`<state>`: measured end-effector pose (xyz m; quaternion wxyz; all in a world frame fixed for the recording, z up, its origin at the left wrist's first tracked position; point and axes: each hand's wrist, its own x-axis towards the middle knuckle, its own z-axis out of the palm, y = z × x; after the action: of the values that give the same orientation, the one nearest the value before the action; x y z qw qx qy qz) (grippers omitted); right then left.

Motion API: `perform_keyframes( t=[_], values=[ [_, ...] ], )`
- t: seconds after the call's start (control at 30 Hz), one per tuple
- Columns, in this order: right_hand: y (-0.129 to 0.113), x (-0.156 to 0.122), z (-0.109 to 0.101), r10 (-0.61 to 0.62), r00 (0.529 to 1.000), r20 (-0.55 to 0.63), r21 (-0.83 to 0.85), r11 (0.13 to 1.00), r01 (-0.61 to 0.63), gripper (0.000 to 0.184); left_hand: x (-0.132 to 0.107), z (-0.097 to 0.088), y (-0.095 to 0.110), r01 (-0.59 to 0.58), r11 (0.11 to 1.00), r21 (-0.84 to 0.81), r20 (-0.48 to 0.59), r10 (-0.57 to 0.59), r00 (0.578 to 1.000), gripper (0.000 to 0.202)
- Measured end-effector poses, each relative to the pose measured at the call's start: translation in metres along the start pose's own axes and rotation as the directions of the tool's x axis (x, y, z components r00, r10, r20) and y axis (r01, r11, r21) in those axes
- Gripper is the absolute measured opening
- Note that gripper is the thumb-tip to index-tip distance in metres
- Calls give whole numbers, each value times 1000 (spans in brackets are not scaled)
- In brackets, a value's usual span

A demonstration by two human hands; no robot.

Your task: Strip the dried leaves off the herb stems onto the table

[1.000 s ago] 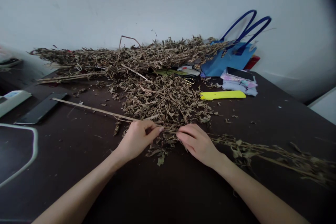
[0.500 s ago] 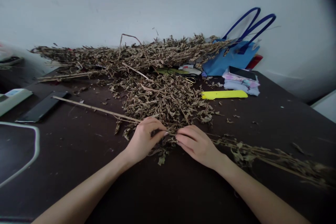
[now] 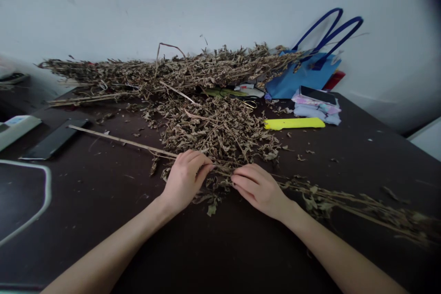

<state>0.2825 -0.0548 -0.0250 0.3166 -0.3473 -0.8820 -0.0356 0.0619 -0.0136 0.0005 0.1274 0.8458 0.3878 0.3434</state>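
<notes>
A long dried plant stalk runs from the left across the table and passes under both hands to its leafy end at the right. My left hand is closed round the stalk, thumb and fingers pinched. Just to the right, my right hand has its fingers bent together on the leafy part of the same stalk. A few withered leaves hang below, between the hands. Behind them lies a loose heap of dry leaves.
A large bundle of dried plants lies along the wall. At the right are a blue bag, a yellow tool handle and a phone on folded cloth. Scissors lie behind the heap. At the left are a dark phone and a white cable.
My left hand has slid slightly left and away along the stalk, widening the gap between the hands. My right hand stays nearly in place.
</notes>
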Motion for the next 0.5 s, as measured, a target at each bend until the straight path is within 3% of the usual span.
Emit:
perform_keyframes(
  t=[0.5],
  values=[
    [1,1,0,91,996,-27,29,996,-90,17,2,-10,-6,53,994,92,-84,-45,995,13]
  ],
)
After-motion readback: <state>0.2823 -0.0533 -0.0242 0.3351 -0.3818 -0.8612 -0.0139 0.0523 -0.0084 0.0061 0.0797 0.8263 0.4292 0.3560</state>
